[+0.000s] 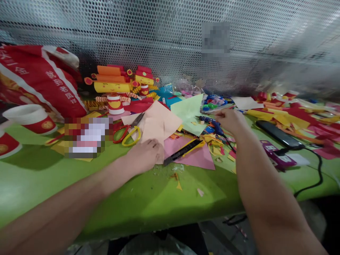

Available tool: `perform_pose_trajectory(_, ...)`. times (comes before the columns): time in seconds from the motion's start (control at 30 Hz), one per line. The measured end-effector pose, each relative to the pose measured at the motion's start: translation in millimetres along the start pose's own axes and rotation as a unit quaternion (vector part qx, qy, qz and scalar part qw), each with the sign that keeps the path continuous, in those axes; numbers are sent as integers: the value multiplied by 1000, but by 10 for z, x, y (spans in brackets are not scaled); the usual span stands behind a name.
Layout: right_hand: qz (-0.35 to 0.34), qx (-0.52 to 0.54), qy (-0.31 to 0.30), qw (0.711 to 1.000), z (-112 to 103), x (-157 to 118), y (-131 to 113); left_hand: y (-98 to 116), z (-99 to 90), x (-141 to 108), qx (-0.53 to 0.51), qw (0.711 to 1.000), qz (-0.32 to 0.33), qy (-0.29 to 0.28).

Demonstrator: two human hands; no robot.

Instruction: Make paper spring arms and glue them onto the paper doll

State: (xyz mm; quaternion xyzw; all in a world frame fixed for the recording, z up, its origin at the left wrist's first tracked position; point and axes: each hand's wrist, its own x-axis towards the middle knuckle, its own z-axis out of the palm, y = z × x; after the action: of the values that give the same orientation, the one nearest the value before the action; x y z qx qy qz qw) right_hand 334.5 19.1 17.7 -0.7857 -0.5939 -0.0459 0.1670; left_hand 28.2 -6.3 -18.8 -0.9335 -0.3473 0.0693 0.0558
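Observation:
My left hand (148,154) has its fingers curled on the lower end of a strip of peach paper (153,129), which lies over a wider peach sheet (170,122). Scissors (130,134) with one red and one yellow handle lie just left of the strip. To its right, a yellow and black utility knife (186,150) rests on pink paper (202,159). My right hand (232,120) is reached out over the scraps, fingers bent together; what they hold, if anything, is hidden. Close below its fingertips lies a blue glue gun (214,125) with a dark cable.
Paper-cup figures (115,104) stand behind the scissors. White-and-red paper cups (39,120) and a red bag (50,81) are at left. A light green sheet (190,113) leans mid-table. A black power bank (278,134) and colored paper (287,118) lie right. A perforated metal panel (159,42) closes the back.

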Motion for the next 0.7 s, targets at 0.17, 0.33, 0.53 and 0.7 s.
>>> perform_pose_trajectory(0.17,-77,-21,-74,994,134,-94,-335,-9,74,12,24,998,-57,9)
perform_pose_trajectory(0.33,-210,-99,-98,968,279,-200,-633,43,35,4,47,998,-52,1)
perform_pose_trajectory(0.53,-169,-137,-140,966,295,-137,-536,35,-14,7,44,998,-50,0)
perform_pose_trajectory(0.7,-177,-135,-128,966,343,-147,-589,29,0,5,39,998,-54,7)
